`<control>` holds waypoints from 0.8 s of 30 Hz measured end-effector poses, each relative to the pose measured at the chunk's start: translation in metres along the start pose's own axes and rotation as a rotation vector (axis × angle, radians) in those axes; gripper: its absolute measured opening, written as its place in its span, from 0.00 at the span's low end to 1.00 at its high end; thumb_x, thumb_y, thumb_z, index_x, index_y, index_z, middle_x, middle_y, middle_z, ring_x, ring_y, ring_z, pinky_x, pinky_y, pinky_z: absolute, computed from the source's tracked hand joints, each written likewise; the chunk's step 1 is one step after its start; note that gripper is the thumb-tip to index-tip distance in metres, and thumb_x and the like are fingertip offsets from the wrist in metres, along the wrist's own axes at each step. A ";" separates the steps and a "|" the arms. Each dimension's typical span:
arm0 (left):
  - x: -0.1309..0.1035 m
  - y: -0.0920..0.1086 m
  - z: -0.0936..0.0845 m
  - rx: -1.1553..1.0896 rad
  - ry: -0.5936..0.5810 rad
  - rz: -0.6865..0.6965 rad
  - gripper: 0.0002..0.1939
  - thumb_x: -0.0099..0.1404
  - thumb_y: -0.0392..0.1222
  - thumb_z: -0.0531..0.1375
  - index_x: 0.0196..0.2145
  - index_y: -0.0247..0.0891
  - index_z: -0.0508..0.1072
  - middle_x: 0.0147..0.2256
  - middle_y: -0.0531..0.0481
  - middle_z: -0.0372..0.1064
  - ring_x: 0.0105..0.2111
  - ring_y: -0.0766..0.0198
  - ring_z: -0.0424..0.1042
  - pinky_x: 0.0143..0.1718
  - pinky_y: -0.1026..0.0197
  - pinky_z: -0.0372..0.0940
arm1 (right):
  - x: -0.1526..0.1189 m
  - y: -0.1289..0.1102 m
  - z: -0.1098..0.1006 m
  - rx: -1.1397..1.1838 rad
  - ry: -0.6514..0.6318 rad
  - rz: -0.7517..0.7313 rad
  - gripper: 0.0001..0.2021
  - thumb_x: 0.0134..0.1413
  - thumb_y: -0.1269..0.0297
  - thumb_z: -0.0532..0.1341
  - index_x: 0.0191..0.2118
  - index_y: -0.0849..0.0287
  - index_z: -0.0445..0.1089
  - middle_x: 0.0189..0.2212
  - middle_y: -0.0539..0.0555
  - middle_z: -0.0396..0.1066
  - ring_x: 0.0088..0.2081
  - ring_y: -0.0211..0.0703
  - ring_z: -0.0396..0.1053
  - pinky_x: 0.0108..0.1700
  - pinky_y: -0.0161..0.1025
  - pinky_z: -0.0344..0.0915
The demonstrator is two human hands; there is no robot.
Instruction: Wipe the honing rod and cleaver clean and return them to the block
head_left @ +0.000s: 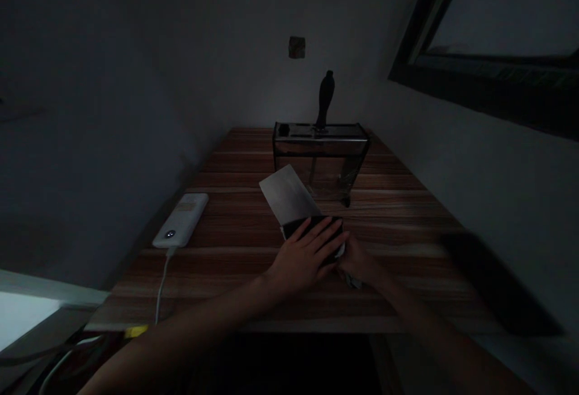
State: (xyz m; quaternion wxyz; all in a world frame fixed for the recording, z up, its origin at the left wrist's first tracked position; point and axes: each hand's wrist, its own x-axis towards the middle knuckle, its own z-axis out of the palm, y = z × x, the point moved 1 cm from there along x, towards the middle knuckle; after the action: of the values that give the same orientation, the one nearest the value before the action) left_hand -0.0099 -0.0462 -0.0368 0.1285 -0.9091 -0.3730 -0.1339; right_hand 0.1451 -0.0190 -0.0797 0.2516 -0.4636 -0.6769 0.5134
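Observation:
A flat, broad metal blade (289,195), like that of a cleaver, lies tilted over the wooden tabletop, its end pointing to the far left. Across its near part lies a black covering (296,225), too dark to tell its material. My left hand (304,256) rests on this covering, fingers stretched out and a little apart. Just to the right, my right hand (357,259) is closed at the near end of the bundle. What its fingers hold is hidden. A crumpled greyish piece (353,282), perhaps cloth, shows below it.
Behind the blade stands a clear-sided knife holder (322,132) with a black handle (325,98) sticking up. A white power bank (182,220) with a cable (161,286) lies at left. Walls border the wooden table (235,220). A dark blurred object (497,283) is at right.

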 end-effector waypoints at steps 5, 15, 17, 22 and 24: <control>0.002 -0.009 -0.003 0.030 0.022 -0.044 0.30 0.64 0.50 0.49 0.61 0.42 0.44 0.63 0.53 0.38 0.62 0.60 0.37 0.60 0.51 0.42 | -0.001 -0.005 0.001 0.070 -0.010 0.055 0.13 0.40 0.62 0.60 0.34 0.59 0.61 0.11 0.41 0.61 0.11 0.34 0.61 0.12 0.28 0.57; 0.006 -0.032 -0.012 0.050 0.063 -0.167 0.27 0.65 0.48 0.48 0.60 0.42 0.47 0.62 0.50 0.40 0.62 0.58 0.39 0.60 0.49 0.41 | 0.000 -0.009 0.000 0.088 -0.041 0.061 0.16 0.40 0.55 0.63 0.30 0.59 0.59 0.13 0.41 0.60 0.12 0.30 0.59 0.12 0.27 0.56; 0.007 -0.039 -0.014 0.051 0.067 -0.194 0.28 0.64 0.47 0.49 0.60 0.42 0.47 0.62 0.50 0.39 0.62 0.58 0.39 0.60 0.48 0.42 | 0.000 -0.008 0.001 0.100 -0.050 0.063 0.16 0.39 0.54 0.64 0.29 0.59 0.59 0.13 0.41 0.60 0.12 0.30 0.59 0.12 0.26 0.56; 0.006 -0.057 -0.019 0.056 0.102 -0.275 0.28 0.64 0.44 0.50 0.60 0.42 0.47 0.62 0.49 0.40 0.62 0.56 0.40 0.59 0.47 0.42 | -0.001 -0.009 0.002 0.127 -0.072 0.073 0.16 0.40 0.55 0.64 0.29 0.58 0.58 0.14 0.41 0.60 0.12 0.29 0.58 0.12 0.26 0.55; 0.005 -0.064 -0.020 0.057 0.114 -0.309 0.28 0.64 0.44 0.49 0.60 0.42 0.47 0.62 0.48 0.40 0.62 0.56 0.39 0.59 0.47 0.41 | -0.002 -0.010 0.002 0.127 -0.076 0.083 0.16 0.40 0.55 0.64 0.29 0.58 0.58 0.14 0.41 0.59 0.12 0.29 0.58 0.12 0.26 0.56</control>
State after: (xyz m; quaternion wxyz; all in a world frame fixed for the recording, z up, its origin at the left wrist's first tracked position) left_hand -0.0546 -0.0058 -0.0076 0.1533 -0.8278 -0.5040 -0.1928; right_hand 0.1409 -0.0217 -0.0710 0.2333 -0.4545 -0.6322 0.5825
